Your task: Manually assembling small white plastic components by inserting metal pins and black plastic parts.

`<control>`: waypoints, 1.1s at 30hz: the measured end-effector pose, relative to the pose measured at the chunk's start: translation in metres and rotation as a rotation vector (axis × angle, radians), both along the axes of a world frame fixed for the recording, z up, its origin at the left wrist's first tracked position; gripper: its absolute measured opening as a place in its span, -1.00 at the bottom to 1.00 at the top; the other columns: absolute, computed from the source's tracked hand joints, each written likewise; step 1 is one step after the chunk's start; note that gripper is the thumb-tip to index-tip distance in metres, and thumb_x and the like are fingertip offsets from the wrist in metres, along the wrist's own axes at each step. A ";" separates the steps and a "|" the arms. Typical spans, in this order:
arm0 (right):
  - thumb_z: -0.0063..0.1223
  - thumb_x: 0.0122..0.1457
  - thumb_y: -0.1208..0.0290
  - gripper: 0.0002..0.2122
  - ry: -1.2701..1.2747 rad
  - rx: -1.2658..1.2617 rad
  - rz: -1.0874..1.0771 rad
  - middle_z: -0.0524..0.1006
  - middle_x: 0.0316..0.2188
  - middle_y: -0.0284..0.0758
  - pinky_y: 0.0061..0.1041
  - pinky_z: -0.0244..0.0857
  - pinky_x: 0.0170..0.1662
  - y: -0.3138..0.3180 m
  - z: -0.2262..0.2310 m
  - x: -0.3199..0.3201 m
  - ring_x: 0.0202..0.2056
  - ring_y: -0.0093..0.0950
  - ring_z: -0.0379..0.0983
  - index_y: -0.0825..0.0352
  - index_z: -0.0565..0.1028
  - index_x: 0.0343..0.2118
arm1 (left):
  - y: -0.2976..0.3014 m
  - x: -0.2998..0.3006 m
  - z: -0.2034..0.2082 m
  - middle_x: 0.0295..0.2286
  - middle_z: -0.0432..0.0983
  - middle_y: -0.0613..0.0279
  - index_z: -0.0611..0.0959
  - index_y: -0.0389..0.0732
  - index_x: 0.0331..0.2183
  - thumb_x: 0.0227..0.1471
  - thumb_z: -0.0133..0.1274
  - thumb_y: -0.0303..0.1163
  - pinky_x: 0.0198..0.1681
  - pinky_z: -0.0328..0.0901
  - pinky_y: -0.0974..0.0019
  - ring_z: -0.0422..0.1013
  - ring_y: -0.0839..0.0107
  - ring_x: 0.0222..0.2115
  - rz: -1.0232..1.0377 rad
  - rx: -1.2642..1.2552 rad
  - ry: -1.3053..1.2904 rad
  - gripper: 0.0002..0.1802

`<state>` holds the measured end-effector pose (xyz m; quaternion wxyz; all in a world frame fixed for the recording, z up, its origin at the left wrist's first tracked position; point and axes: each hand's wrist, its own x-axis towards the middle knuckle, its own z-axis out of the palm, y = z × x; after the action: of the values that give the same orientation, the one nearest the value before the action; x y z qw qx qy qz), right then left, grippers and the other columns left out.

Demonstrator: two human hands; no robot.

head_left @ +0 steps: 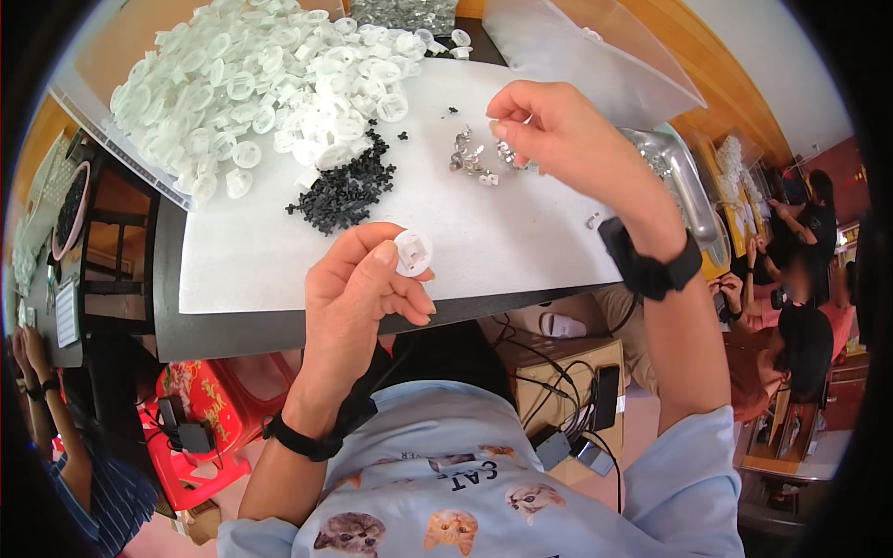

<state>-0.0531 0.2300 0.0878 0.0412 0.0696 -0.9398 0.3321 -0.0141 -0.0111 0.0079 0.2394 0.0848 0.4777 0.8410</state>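
Between the thumb and fingers of my left hand (358, 284) is a white round plastic part (414, 252) with a square raised middle, held up near the table's front edge. My right hand (549, 130) reaches over small silvery metal pieces (472, 158) on the white sheet. Its thumb and forefinger are pinched together, and whatever they hold is too small or hidden to make out. Some of the metal pieces lie partly behind this hand. Left of them is a heap of small black cross-shaped parts (342, 193). Behind that rises a large pile of white round plastic parts (270, 84).
A white sheet (242, 265) covers the dark table (233, 332). Clear plastic bins (595, 51) stand at the back, with a metal tray (684, 177) at the right. A red stool (209, 409) and a box with cables (605, 446) are below. Other people work at both sides.
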 end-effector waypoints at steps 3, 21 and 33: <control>-0.04 0.02 0.50 -0.89 -0.126 0.169 0.043 0.47 -0.61 -0.23 -0.44 0.25 -0.47 0.009 0.005 -0.008 -0.57 -0.42 0.40 0.43 0.46 -0.44 | 0.001 -0.001 -0.001 -0.45 0.53 0.00 0.47 -0.37 -0.17 0.19 -0.16 -0.34 -0.53 0.43 0.45 0.49 0.42 -0.58 0.018 -0.012 0.006 -0.71; -0.09 -0.03 0.55 -0.88 0.110 0.408 0.159 0.51 -0.50 -0.13 -0.25 0.30 -0.32 0.008 -0.028 -0.013 -0.38 -0.17 0.45 0.37 0.48 -0.43 | 0.001 -0.001 0.001 -0.45 0.52 -0.01 0.46 -0.40 -0.20 0.16 -0.17 -0.37 -0.54 0.42 0.47 0.49 0.42 -0.58 0.003 -0.028 0.023 -0.71; -0.06 -0.05 0.57 -0.91 0.017 0.550 0.126 0.53 -0.52 -0.15 -0.24 0.32 -0.37 -0.006 -0.034 -0.024 -0.41 -0.16 0.47 0.37 0.49 -0.48 | -0.001 -0.003 0.001 -0.44 0.52 -0.03 0.46 -0.40 -0.20 0.15 -0.16 -0.37 -0.54 0.42 0.46 0.49 0.42 -0.57 -0.011 -0.032 0.007 -0.71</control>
<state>-0.0767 0.2239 0.0538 0.0079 0.1394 -0.9880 0.0658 -0.0168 -0.0119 0.0084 0.2437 0.0865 0.4916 0.8315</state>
